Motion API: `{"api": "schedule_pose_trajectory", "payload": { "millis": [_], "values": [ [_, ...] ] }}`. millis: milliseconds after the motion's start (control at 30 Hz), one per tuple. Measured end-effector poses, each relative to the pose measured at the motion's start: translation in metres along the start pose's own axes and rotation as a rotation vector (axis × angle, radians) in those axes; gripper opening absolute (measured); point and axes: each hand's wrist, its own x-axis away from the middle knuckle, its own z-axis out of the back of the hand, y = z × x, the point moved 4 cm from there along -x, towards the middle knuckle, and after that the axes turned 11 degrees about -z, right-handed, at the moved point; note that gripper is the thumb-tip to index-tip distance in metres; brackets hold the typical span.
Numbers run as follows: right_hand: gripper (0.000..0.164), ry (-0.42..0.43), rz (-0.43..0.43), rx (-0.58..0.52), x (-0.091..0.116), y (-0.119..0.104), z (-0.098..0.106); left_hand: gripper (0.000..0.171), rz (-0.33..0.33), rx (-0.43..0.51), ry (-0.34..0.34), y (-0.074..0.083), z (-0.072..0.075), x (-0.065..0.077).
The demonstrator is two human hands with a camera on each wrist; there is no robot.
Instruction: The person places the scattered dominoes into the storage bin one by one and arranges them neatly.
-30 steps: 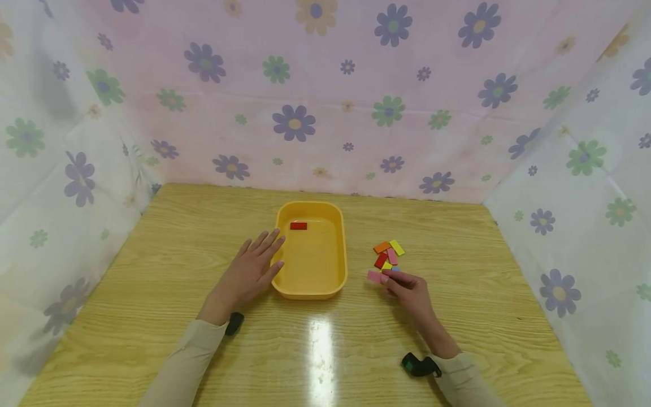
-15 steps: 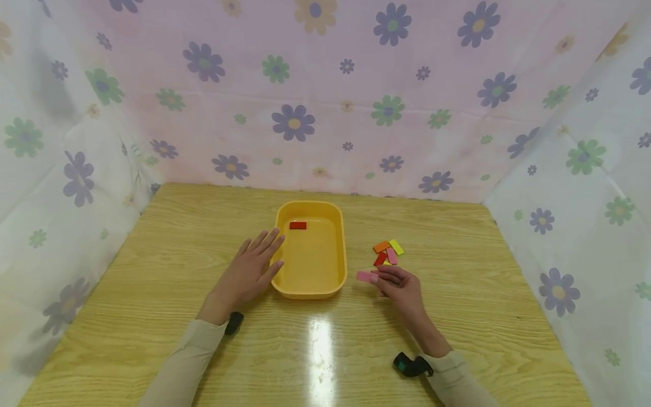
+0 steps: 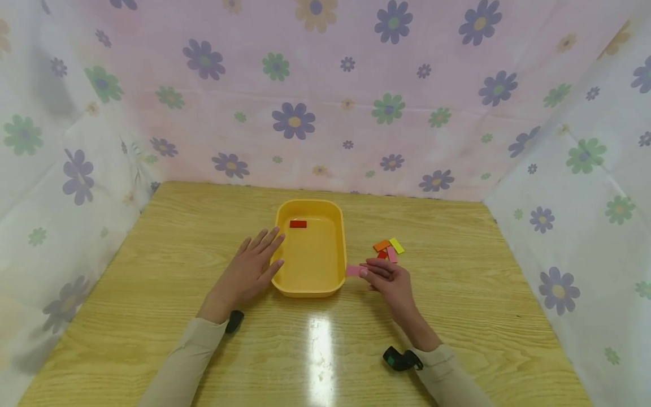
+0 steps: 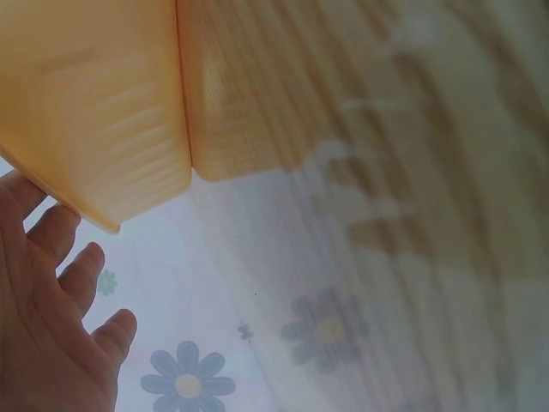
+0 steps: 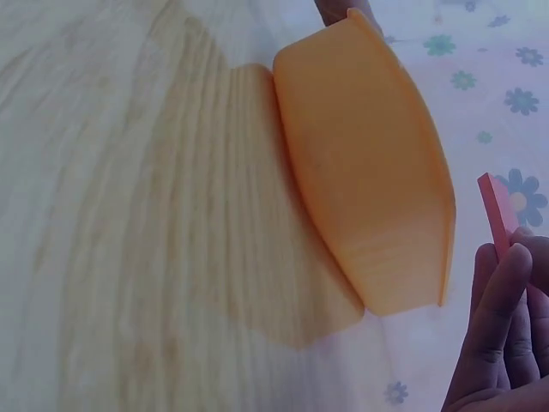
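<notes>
A yellow plastic tray [image 3: 310, 294] stands on the table, one red block [image 3: 298, 224] lying inside near its far end. My left hand [image 3: 248, 274] rests with straight, spread fingers on the tray's left rim. Between thumb and fingers my right hand [image 3: 391, 282] pinches a pink block [image 3: 354, 271], held beside the tray's right rim. In the right wrist view the pink block [image 5: 497, 210] stands up from the fingertips, apart from the tray wall [image 5: 369, 163]. Behind the right hand lie an orange block [image 3: 381, 246], a yellow block [image 3: 396, 245], another pink block [image 3: 392, 254] and a partly hidden red block [image 3: 382, 255].
The wooden table [image 3: 203, 209] carries the tray near its middle, with the loose blocks to the right. Flowered cloth [image 3: 325, 85] hangs behind and along both sides. A black wrist device [image 3: 399, 359] sits at the right cuff.
My right hand has moved left from the loose blocks to the tray's right rim, carrying the pink block. My left hand and the tray have stayed in place.
</notes>
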Motion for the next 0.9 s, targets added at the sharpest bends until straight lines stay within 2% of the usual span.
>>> {"api": "schedule_pose_trajectory", "payload": {
  "millis": [467,700,900],
  "values": [
    [0.043,-0.059,0.032,-0.089,-0.004,-0.023,-0.025,0.063,-0.01,-0.008,0.017,-0.001,0.0,0.0],
    [0.034,-0.067,0.014,-0.095,-0.01,-0.036,-0.039,0.064,-0.007,-0.007,0.016,0.0,0.0,0.0],
    [0.033,-0.078,0.006,-0.086,-0.017,-0.047,-0.05,0.064,-0.001,-0.007,0.011,0.0,0.001,0.0]
  ]
}}
